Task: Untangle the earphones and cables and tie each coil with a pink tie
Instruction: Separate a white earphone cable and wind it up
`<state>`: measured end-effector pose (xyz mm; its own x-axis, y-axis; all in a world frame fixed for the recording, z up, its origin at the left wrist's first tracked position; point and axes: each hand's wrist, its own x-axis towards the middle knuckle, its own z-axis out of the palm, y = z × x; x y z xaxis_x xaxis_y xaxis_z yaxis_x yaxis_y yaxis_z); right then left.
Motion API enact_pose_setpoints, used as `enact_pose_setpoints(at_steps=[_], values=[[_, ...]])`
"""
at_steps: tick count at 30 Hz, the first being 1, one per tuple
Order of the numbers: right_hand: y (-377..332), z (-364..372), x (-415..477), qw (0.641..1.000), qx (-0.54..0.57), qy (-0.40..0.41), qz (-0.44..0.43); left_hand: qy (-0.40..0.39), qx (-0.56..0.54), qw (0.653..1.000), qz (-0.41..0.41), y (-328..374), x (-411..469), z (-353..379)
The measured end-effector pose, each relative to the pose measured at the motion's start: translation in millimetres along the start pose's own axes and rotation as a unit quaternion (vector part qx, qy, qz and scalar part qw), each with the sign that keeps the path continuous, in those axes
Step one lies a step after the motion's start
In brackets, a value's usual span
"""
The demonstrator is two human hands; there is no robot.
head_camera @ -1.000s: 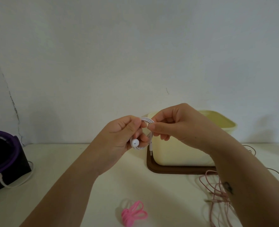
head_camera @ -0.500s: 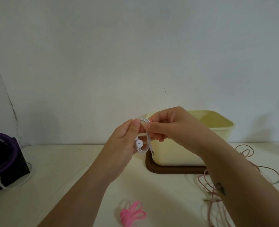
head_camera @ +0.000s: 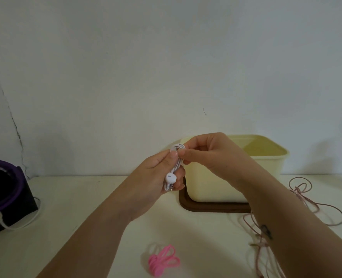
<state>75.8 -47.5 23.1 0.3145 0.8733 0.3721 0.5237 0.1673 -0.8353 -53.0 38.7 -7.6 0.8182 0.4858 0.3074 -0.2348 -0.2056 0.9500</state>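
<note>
- Table (head_camera: pixel 85 197) holds a yellow box (head_camera: pixel 216 187) on a brown tray (head_camera: pixel 206 207).
- Loose pink cable (head_camera: pixel 316 205) lies on your right.
- Your left hand (head_camera: pixel 152 177) curls round the coiled white earphones (head_camera: pixel 177 161), held up in front of the box; your right hand (head_camera: pixel 212 153) pinches the coil's top.
- Pink ties (head_camera: pixel 162 259) lie on the table near you.

We held the white earphones (head_camera: pixel 177 164) wound into a small, narrow coil that stood upright between our fingers. The left hand (head_camera: pixel 152 177) gripped its lower half and the right hand (head_camera: pixel 210 155) pinched its top loop. An earbud (head_camera: pixel 170 178) and the jack plug (head_camera: pixel 172 188) hung against the left fingers. The pink ties (head_camera: pixel 163 261) lay bunched well below our fingers. The pink cable (head_camera: pixel 299 191) sprawled in loose, tangled loops, right of the right fingers and apart from them.
</note>
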Motion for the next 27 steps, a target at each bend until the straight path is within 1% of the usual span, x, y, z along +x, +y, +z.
enact_pose_setpoints(at_steps=[5,8,10,12,14,17,20,22,25,27], values=[[5,-5,2,0.999,0.022,-0.041,0.005,-0.020,0.049,0.999,0.003,0,-1,-7],[9,-11,3,0.992,0.076,-0.097,0.012,-0.036,0.089,0.995,0.013,0,-2,-8],[10,-15,2,0.984,0.108,-0.140,0.013,-0.055,0.116,0.992,0.002,3,-4,-10],[12,-15,2,0.977,0.119,-0.175,0.007,-0.084,0.127,0.988,-0.011,5,-6,-11],[14,-15,2,0.975,0.116,-0.192,0.005,-0.095,0.152,0.984,-0.018,2,-6,-12],[12,-18,1,0.979,0.058,-0.194,0.011,-0.081,0.213,0.974,-0.013,-6,-2,-15],[8,-21,0,0.983,-0.038,-0.176,0.018,-0.040,0.324,0.945,-0.009,-10,0,-12],[7,-17,0,0.985,-0.069,-0.160,0.012,-0.009,0.367,0.930,-0.007,-10,-2,-9],[11,-10,2,0.990,-0.058,-0.129,-0.006,0.000,0.375,0.927,-0.001,-7,-2,-10],[14,-9,3,0.993,0.007,-0.122,-0.008,-0.021,0.352,0.936,0.005,-1,-2,-13]])
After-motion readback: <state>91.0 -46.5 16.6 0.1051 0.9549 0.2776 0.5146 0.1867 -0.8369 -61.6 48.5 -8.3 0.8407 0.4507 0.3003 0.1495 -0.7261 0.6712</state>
